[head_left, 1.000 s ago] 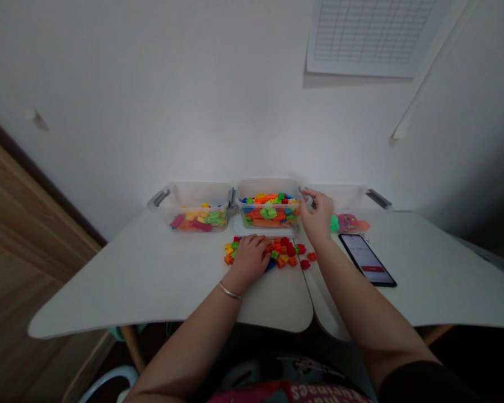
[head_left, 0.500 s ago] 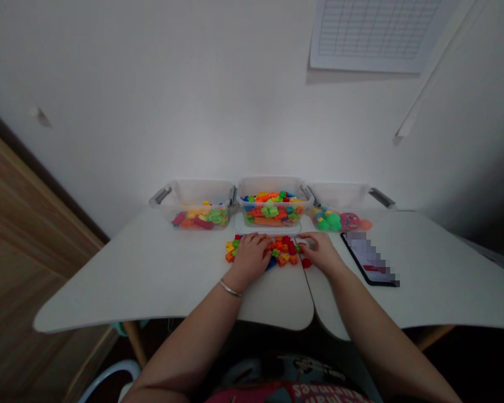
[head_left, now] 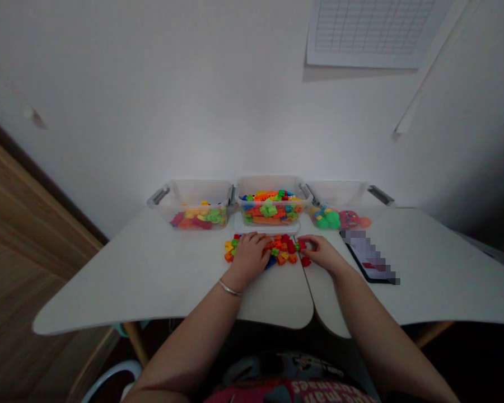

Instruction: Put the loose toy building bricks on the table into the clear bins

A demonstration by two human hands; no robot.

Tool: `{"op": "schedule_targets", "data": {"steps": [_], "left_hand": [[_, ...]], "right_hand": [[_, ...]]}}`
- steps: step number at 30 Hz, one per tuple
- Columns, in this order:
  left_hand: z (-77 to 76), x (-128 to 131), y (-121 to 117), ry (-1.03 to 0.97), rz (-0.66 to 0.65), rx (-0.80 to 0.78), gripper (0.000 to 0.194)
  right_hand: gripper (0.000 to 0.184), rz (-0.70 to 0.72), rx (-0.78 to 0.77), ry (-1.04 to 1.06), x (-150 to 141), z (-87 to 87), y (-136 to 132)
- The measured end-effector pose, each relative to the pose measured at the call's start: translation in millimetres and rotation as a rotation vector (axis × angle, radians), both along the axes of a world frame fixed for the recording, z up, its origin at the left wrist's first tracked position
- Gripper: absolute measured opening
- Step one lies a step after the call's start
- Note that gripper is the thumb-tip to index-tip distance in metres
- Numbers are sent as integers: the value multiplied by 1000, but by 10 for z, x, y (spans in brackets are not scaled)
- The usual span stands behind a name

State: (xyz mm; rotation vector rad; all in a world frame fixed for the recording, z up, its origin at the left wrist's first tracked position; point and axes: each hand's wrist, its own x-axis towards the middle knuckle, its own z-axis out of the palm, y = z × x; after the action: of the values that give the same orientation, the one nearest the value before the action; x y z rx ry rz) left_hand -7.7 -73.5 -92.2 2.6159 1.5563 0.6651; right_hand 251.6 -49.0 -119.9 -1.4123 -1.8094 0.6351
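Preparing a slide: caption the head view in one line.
Left hand rests on loose plastic bricks below three clear bins; right hand touches a red brick.

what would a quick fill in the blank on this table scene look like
The metal bangle is on the person's ____ wrist. The right hand has its fingertips on a ____ brick. A pink object lies in the ____ one of the three clear plastic bins.

Missing words: left; red; rightmost.
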Motion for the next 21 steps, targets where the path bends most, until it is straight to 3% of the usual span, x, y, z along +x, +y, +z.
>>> {"op": "schedule_targets", "data": {"steps": [11,16,18,21], "left_hand": [[25,2,-14,19,-1,10,35],[43,-2,-26,14,0,1,35],[50,-3,-30,5,1,1,35],[54,-4,-34,-11,3,-5,34]], "right_hand": [[31,-92,-25,73,-34,32,-55],[30,-170,-40,213,-106,21,-74],[29,-188,4,293,-177,45,-83],[31,-252,240,407,-309,173,-88]]}}
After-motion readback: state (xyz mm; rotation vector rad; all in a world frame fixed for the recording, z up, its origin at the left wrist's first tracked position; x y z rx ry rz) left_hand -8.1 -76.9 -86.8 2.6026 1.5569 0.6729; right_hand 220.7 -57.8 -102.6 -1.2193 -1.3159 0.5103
